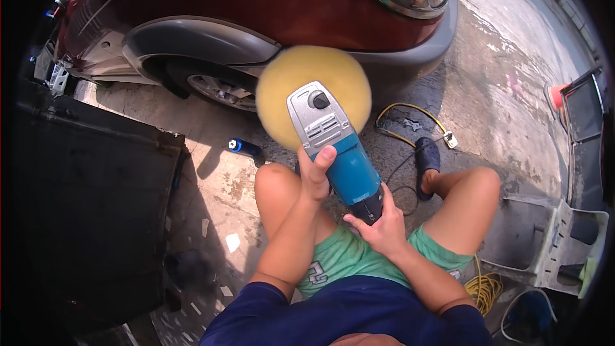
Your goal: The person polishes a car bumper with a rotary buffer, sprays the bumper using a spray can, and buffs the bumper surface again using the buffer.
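A teal and silver power polisher point(353, 170) lies across both hands, its round yellow pad point(272, 90) up against or close to the grey lower trim of a dark red car point(256, 0). Whether the pad touches the trim I cannot tell. My left hand point(314, 173) is wrapped round the polisher's body just behind the silver head, thumb on top. At the black rear end, my right hand point(382, 221) grips the handle. The car's wheel point(221, 88) shows left of the pad, under the grey wheel arch point(198, 38).
A blue bottle point(245, 148) lies on the concrete by my left knee. A yellow cord point(416, 107) with a white socket point(450, 140) runs at the right. A grey plastic chair point(557, 247) and coiled yellow cord point(485, 291) are lower right; a dark panel point(90, 211) stands left.
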`<action>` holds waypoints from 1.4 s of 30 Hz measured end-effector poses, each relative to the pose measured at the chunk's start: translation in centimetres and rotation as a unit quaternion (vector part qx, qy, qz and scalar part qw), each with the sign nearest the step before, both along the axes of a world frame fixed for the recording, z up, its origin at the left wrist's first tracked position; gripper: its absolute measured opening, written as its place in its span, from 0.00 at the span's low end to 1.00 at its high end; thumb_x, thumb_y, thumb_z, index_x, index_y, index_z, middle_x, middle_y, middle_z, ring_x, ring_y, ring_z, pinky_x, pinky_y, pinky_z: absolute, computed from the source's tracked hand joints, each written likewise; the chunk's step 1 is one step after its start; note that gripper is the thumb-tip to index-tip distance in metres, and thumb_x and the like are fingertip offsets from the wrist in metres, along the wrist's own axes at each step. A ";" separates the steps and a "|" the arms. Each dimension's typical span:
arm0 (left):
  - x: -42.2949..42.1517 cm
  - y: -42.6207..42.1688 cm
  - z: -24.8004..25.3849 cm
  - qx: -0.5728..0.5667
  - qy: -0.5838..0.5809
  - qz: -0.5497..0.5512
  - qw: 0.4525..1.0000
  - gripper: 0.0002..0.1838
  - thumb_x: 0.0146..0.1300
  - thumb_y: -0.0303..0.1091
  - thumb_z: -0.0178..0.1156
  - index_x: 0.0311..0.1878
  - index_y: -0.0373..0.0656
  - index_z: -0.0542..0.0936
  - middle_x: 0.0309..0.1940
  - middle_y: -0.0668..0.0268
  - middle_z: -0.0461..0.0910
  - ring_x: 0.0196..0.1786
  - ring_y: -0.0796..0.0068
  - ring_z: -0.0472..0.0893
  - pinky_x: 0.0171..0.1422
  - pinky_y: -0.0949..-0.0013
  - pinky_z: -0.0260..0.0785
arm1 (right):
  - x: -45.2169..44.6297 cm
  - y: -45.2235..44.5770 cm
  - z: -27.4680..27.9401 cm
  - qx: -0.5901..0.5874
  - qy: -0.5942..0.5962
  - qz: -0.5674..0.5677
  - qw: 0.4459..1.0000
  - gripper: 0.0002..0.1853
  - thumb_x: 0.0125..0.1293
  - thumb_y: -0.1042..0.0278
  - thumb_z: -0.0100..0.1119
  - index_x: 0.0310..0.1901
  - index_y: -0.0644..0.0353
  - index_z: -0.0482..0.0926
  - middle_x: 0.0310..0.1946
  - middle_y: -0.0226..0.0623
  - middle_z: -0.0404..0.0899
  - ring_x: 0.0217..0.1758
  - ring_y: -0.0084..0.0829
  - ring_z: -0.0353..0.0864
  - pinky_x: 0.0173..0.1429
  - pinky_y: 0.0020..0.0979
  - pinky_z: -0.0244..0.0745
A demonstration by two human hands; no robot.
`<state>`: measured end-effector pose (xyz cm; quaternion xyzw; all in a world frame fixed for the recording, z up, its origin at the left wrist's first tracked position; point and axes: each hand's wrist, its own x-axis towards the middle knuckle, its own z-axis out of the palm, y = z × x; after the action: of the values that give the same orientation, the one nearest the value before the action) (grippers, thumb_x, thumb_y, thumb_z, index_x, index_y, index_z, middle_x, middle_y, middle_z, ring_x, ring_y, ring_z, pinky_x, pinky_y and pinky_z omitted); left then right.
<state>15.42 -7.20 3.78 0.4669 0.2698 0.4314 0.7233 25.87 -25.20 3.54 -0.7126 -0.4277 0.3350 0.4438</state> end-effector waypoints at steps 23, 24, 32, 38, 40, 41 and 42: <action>4.5 -2.3 0.3 0.002 -0.010 -0.085 0.996 0.45 0.62 0.58 0.75 0.71 0.33 0.72 0.58 0.56 0.83 0.59 0.67 0.84 0.66 0.61 0.77 | 0.9 -3.9 -0.5 0.019 0.010 -0.086 0.996 0.52 0.61 0.55 0.86 0.76 0.74 0.63 0.49 0.51 0.91 0.52 0.43 0.94 0.57 0.39 0.86; 4.2 -2.3 0.4 0.002 -0.006 -0.075 0.997 0.45 0.62 0.57 0.75 0.70 0.33 0.73 0.58 0.56 0.84 0.58 0.67 0.84 0.66 0.62 0.77 | 0.9 -3.7 -0.6 0.026 0.001 -0.083 0.996 0.53 0.61 0.53 0.86 0.76 0.75 0.63 0.48 0.52 0.91 0.50 0.46 0.95 0.56 0.40 0.87; 1.1 -0.3 1.5 0.039 0.046 0.033 0.998 0.42 0.63 0.55 0.76 0.68 0.33 0.74 0.55 0.57 0.85 0.55 0.68 0.86 0.64 0.63 0.79 | 0.7 0.0 -2.4 0.045 0.040 0.008 0.998 0.54 0.59 0.50 0.87 0.76 0.74 0.64 0.54 0.55 0.90 0.57 0.48 0.93 0.61 0.42 0.86; 0.5 0.1 2.5 0.065 0.077 0.106 0.989 0.43 0.59 0.52 0.84 0.64 0.31 0.72 0.53 0.55 0.86 0.53 0.68 0.87 0.61 0.63 0.81 | 0.0 1.8 -3.8 0.046 0.128 0.054 0.989 0.49 0.60 0.51 0.87 0.74 0.69 0.69 0.55 0.50 0.90 0.58 0.42 0.92 0.63 0.41 0.84; 0.6 0.1 2.5 0.068 0.087 0.124 0.986 0.44 0.58 0.51 0.85 0.64 0.31 0.71 0.53 0.54 0.86 0.53 0.68 0.87 0.61 0.62 0.82 | -0.1 2.1 -4.2 0.048 0.150 0.060 0.986 0.47 0.60 0.51 0.87 0.73 0.67 0.71 0.55 0.48 0.90 0.58 0.40 0.92 0.63 0.41 0.84; 0.5 0.1 2.6 0.072 0.094 0.125 0.985 0.44 0.57 0.51 0.85 0.64 0.31 0.71 0.53 0.54 0.86 0.53 0.68 0.87 0.61 0.62 0.82 | -0.2 2.2 -4.3 0.051 0.157 0.062 0.984 0.46 0.60 0.51 0.87 0.72 0.67 0.72 0.55 0.47 0.90 0.58 0.39 0.92 0.64 0.40 0.84; 0.5 0.2 2.7 0.075 0.101 0.127 0.984 0.45 0.57 0.51 0.86 0.64 0.31 0.71 0.53 0.54 0.86 0.53 0.67 0.87 0.61 0.62 0.82 | -0.3 2.4 -4.4 0.054 0.164 0.065 0.983 0.45 0.60 0.52 0.86 0.72 0.66 0.73 0.55 0.46 0.90 0.58 0.38 0.91 0.64 0.40 0.83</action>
<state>15.91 -7.02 6.49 0.5230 0.3653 0.4898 0.5942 25.62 -22.84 -0.83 -0.5934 -0.4119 0.4520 0.5233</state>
